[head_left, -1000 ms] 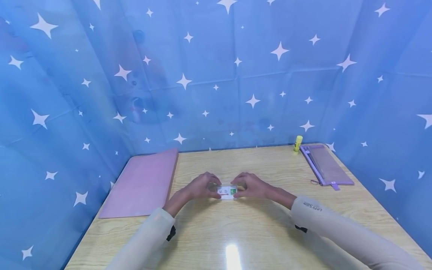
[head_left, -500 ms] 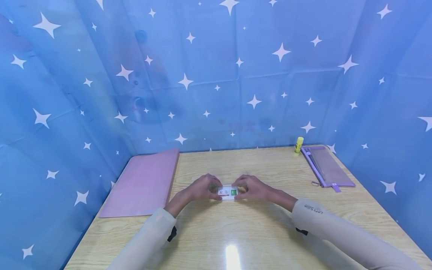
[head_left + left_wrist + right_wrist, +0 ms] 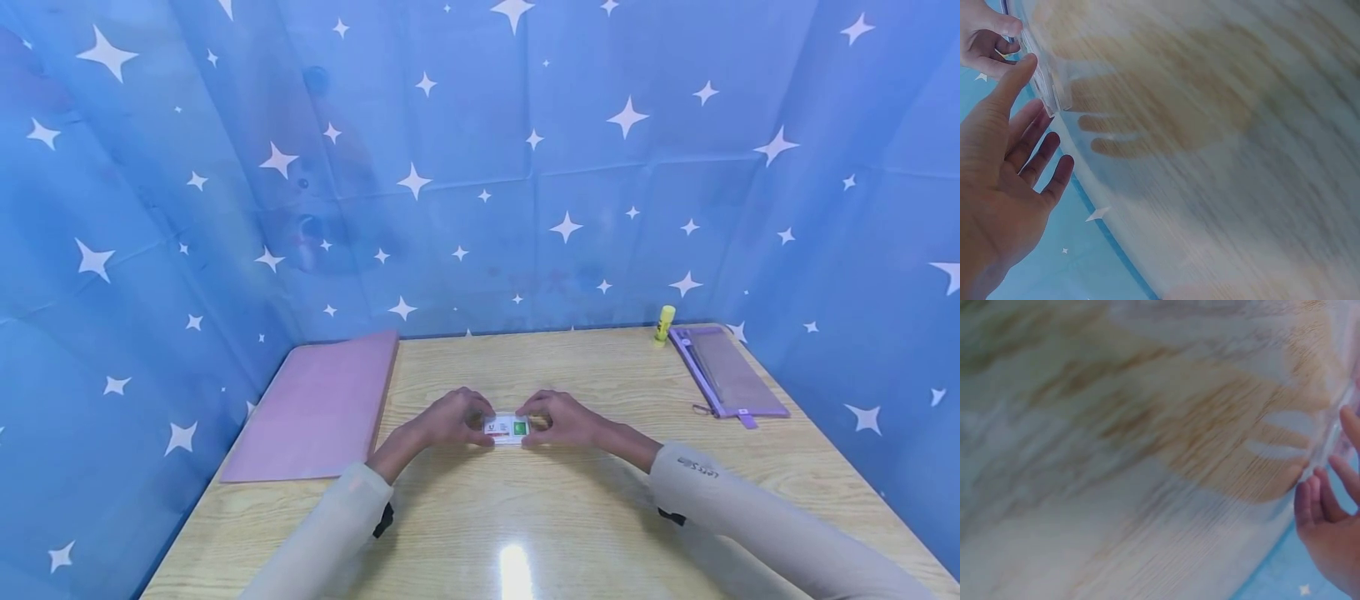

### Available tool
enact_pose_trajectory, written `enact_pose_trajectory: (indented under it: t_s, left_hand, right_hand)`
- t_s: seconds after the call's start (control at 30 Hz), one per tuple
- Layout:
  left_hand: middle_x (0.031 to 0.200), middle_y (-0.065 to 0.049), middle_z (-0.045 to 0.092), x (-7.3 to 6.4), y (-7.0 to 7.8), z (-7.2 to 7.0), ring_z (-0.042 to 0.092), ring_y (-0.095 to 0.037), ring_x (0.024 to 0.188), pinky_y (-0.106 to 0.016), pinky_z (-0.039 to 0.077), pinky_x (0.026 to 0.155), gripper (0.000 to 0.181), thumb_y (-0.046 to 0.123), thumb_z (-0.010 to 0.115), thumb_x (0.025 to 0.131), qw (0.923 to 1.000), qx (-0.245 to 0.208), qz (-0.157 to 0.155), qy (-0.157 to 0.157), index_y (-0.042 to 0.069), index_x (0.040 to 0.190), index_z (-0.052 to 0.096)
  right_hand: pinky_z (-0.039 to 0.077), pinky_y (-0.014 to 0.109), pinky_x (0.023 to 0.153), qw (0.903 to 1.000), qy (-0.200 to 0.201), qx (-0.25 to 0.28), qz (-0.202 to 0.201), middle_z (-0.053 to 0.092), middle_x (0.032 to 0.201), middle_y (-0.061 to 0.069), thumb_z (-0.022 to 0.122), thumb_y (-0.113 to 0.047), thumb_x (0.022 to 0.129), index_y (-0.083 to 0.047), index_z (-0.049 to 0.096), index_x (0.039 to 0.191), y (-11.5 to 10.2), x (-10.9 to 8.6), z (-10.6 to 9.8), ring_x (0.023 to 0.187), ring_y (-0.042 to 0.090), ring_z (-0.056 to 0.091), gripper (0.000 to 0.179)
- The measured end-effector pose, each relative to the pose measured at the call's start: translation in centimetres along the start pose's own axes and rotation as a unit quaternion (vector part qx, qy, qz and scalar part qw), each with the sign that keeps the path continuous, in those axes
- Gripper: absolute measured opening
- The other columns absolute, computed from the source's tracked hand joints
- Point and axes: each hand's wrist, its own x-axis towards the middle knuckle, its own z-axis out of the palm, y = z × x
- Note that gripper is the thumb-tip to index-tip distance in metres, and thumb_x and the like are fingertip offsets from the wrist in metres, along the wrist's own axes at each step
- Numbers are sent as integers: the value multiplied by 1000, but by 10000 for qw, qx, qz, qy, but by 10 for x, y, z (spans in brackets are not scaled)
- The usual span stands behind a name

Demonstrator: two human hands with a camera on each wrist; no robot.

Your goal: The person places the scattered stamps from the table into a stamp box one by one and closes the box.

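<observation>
A small flat clear case [image 3: 504, 427] with a white printed label and a green square lies at mid-table in the head view. My left hand [image 3: 448, 417] pinches its left end between thumb and forefinger. From the other side, my right hand [image 3: 566, 419] pinches the right end the same way. In the left wrist view the clear edge of the case [image 3: 1052, 84] shows between thumb and forefinger, with the remaining fingers loosely spread. The right wrist view catches only part of the right hand [image 3: 1333, 519] at its edge. What kind of case it is, I cannot tell.
A pink folder [image 3: 315, 408] lies on the wooden table [image 3: 465, 517] at left. At the back right stand a yellow glue stick [image 3: 663, 325] and, beside it, a flat purple zip pouch [image 3: 738, 371]. A blue star-patterned curtain [image 3: 480, 125] hangs behind and along both sides.
The whole head view has shifted slightly. Both hands keep their hold on the clear case, which stays in the same place on the table.
</observation>
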Motion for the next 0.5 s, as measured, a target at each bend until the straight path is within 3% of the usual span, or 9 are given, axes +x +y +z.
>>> enact_pose_trajectory:
  t_s: [0.23,0.5]
  left_hand:
    - [124,-4,73,0,1,0,63,-19,113,-33,52,97,46,32,91,82,10000,-29,-84,-26,9,120,76]
    - [118,-3,72,-1,1,1,65,-16,99,-24,52,84,44,28,90,84,9987,-390,-296,-147,9,121,75]
  right_hand:
    - [51,26,73,10000,32,37,16,65,125,17,85,-25,89,1,71,128,0,0,1,99,24,60,49]
    - [47,26,72,10000,73,-58,-23,67,119,11,86,-29,87,-3,72,125,0,0,2,94,23,59,48]
